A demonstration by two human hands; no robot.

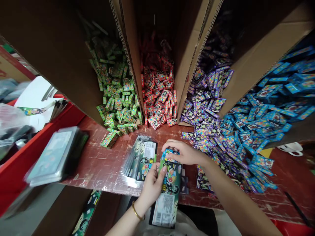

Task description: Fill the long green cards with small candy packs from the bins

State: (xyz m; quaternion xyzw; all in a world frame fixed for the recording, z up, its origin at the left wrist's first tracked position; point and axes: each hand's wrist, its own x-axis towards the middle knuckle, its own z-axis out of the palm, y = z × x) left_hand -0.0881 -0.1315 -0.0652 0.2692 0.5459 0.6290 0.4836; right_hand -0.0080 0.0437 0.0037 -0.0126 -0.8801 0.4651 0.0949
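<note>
My left hand (pixel 153 183), with a gold bangle on its wrist, is closed around a long dark green and black printed carton (pixel 171 175). A white label with a barcode shows at the carton's near end. At its far end my right hand (pixel 183 152) is closed on a small blue candy box (pixel 169 154), its fingers partly covering it. Whether that box is inside the carton or just at its opening I cannot tell. Left of my hands lies a stack of similar printed cartons (pixel 141 157) in clear plastic.
Cardboard bins spill green boxes (pixel 123 113), red boxes (pixel 161 105), purple boxes (pixel 209 101) and blue boxes (pixel 256 118) onto the red table (pixel 103 167). Stacked clear plastic cases (pixel 52 157) stand at the left edge, beside a red crate (pixel 46 134). A dark stick (pixel 296 205) lies right.
</note>
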